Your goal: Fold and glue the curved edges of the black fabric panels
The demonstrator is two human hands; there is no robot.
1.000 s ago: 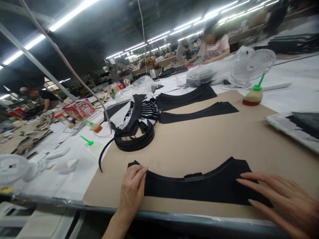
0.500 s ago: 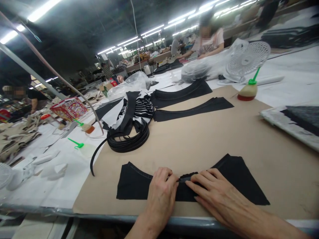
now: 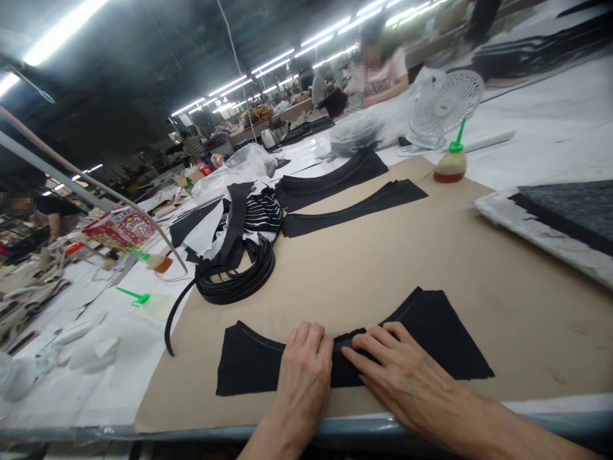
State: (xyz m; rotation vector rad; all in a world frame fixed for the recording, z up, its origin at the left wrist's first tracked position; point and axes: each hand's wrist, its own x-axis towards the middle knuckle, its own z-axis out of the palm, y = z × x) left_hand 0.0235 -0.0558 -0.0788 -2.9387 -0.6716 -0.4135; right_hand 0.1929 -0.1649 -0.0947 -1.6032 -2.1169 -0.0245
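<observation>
A black fabric piece (image 3: 433,332) with a deep concave upper edge lies flat at the front of the brown board. A narrow strip or fold runs along that curve. My left hand (image 3: 306,364) is on the middle of the curve, its fingers close together and bent down over the edge; the thumb is hidden. To its right, my right hand (image 3: 397,364) rests on the same edge with fingers stretched out and a little apart. Between the two hands a short ragged bit of the edge stands up.
Behind are two similar black pieces (image 3: 354,207), a coil of black strip (image 3: 239,287) and striped scraps (image 3: 263,211). A glue bottle (image 3: 450,165) with green nozzle stands by a white fan (image 3: 445,105). A padded slab (image 3: 550,230) lies right. People work farther back.
The view has shifted, so the things on the table appear farther left. My left fingers have straightened forward over the edge; my right hand stays on the fabric close beside them.
</observation>
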